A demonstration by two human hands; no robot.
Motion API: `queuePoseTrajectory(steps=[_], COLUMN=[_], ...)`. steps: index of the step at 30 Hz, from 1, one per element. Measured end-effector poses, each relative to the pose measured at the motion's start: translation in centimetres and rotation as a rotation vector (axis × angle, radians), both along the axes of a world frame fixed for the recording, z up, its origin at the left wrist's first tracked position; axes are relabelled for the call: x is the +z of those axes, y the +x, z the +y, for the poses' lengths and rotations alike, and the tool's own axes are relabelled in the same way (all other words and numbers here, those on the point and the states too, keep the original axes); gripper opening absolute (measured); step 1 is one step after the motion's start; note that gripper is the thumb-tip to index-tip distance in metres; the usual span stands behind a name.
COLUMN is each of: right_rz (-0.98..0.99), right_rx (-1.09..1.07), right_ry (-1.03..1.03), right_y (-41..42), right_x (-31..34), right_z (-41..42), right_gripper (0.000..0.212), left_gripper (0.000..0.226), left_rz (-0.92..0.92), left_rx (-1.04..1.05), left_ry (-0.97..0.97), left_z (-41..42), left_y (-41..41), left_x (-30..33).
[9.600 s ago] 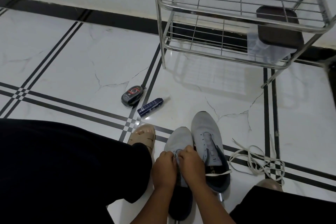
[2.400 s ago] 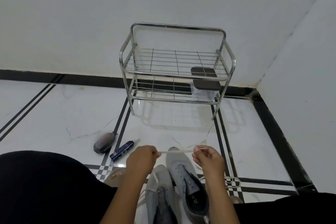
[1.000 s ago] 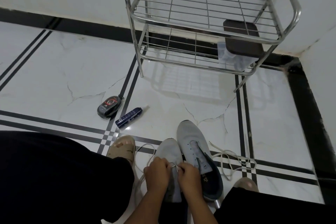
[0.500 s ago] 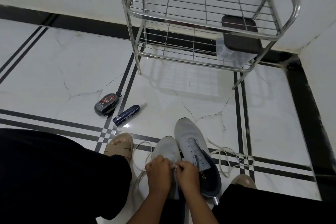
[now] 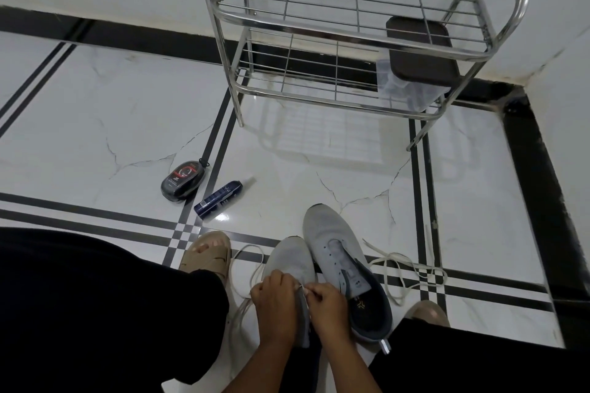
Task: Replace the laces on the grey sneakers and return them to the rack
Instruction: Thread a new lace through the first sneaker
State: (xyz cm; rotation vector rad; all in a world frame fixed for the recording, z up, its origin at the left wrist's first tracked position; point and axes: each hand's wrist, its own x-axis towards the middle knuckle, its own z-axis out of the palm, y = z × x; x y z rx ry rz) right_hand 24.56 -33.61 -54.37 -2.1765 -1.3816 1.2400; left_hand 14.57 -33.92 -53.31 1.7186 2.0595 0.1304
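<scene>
left hand and right hand pinched on lace over near sneaker. bare floor ahead to rack.

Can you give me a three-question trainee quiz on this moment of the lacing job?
1. True or false: both sneakers are on the rack.
2. Which sneaker do the left hand and right hand work on? A) left sneaker B) right sneaker C) neither
3. Fill in: a loose lace lies on the floor to the ____ of the sneakers.

Key: 1 false, both stand on the floor. 2 A. 3 right.
</scene>
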Motion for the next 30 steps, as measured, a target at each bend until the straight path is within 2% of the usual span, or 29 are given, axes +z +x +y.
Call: queuePoseTrajectory(steps=[4,7,11,13,16,19,24,26,27,30], right_rz=[0.068,0.119,0.146,0.120,0.006,-0.101,-0.190,-0.192,-0.184,-0.175], right_rx=[-0.023,-0.050,-0.127,-0.101,0.076,0.134,0.243,0.187,0.124,-0.159], right_ry=[0.002,-0.038,-0.062,-0.060,0.019,0.037,0.005,0.039,0.050,0.142], right_y=[0.2,0.2,0.1,0.2,0.1,-0.3,-0.2,-0.3,-0.4,-0.8], right_x=[-0.3,-0.3,0.2,0.5,0.5,0.8,1.0,1.4,1.7,3.1], right_z=[-0.3,-0.4,-0.1,0.4,1.1,1.8,1.6,1.3,1.3,1.5], right_gripper=[0.016,0.017,0.021,0.023,0.019,0.013,0.011,0.007,0.008,0.008], left_gripper=[0.031,0.029,0.005,0.015,0.018,0.016,0.011,0.007,0.011,0.068], left_rz=[0.046,0.072,-0.013,-0.013,-0.021,-0.041,-0.105,-0.056,-0.023,0.063], left_rx=[-0.136,-0.138,-0.033,-0.047,-0.058,-0.037,0.117,0.094,0.095,0.158], left_ry=[-0.028,-0.043,-0.085,-0.078,-0.088,-0.078,-0.084,-0.075,-0.063,-0.060], left_z=[0.6,0.7,0.7,0.6,0.5,0.7,1.4,1.0,0.6,-0.9], left_y=[-0.4,0.0,0.1,-0.1,-0.2,-0.4,-0.5,-0.6,-0.8,-1.4], left_x=[-0.3,-0.5,-0.3,-0.6,-0.4,0.1,1.8,1.8,1.5,0.4])
